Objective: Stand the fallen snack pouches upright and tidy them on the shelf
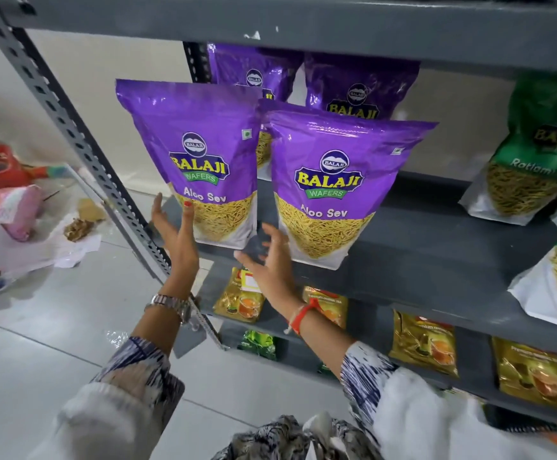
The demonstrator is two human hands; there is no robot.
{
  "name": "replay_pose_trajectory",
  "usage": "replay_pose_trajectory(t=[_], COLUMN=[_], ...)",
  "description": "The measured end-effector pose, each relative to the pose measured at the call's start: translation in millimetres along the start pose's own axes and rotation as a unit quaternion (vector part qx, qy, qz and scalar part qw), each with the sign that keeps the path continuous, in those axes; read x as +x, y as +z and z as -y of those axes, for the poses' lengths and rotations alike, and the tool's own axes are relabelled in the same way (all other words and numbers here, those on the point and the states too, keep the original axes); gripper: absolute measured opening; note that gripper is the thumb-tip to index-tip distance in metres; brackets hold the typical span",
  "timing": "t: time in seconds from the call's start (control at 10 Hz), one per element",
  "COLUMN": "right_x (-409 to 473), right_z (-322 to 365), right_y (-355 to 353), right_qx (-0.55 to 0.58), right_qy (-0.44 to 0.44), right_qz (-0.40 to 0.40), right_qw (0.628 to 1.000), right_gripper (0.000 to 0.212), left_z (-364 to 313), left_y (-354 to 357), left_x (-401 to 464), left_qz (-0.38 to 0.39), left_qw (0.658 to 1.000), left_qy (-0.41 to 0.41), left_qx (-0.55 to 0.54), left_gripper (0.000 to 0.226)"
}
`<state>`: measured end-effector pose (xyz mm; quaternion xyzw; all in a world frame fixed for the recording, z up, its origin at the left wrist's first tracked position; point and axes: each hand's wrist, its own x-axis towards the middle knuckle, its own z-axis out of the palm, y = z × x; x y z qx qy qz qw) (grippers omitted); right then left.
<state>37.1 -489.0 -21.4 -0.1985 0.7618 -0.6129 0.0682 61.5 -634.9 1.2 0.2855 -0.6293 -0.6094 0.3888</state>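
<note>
Two purple Aloo Sev pouches stand upright at the front of the grey shelf (419, 254): the left pouch (200, 154) and the right pouch (330, 190). Behind them stand two more purple pouches (360, 84), partly hidden. My left hand (176, 234) is open at the left pouch's lower left corner, thumb touching its front. My right hand (267, 260) is open just below the gap between the two front pouches, holding nothing.
Green Ratlami Sev pouches (529, 167) stand on the same shelf at the right. Gold tea packets (423, 343) fill the shelf below. The perforated grey upright (81, 144) runs along the left. Bags and wrappers (15, 210) lie on the tiled floor at left.
</note>
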Motion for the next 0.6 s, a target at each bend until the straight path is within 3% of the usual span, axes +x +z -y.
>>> replay_pose_trajectory(t=[0.1, 0.2, 0.4, 0.6], right_x=[25.3, 42.0, 47.5, 36.7], right_z=[4.8, 4.3, 1.5, -3.5], right_y=[23.1, 30.0, 36.1, 30.7], right_qx=[-0.014, 0.001, 0.001, 0.030], right_qy=[0.047, 0.082, 0.061, 0.036], right_qz=[-0.005, -0.012, -0.010, -0.006], right_qw=[0.999, 0.997, 0.998, 0.999], right_gripper=[0.090, 0.090, 0.078, 0.080], left_z=[-5.8, -11.6, -11.9, -4.2], left_y=[0.1, 3.1, 1.6, -1.3], left_x=[15.6, 15.6, 19.7, 9.5], left_qz=[0.073, 0.096, 0.120, 0.098], left_qw=[0.997, 0.993, 0.990, 0.995], left_qy=[-0.032, -0.061, -0.067, -0.035], left_qx=[-0.016, -0.031, -0.011, 0.009], left_gripper=[0.062, 0.060, 0.056, 0.070])
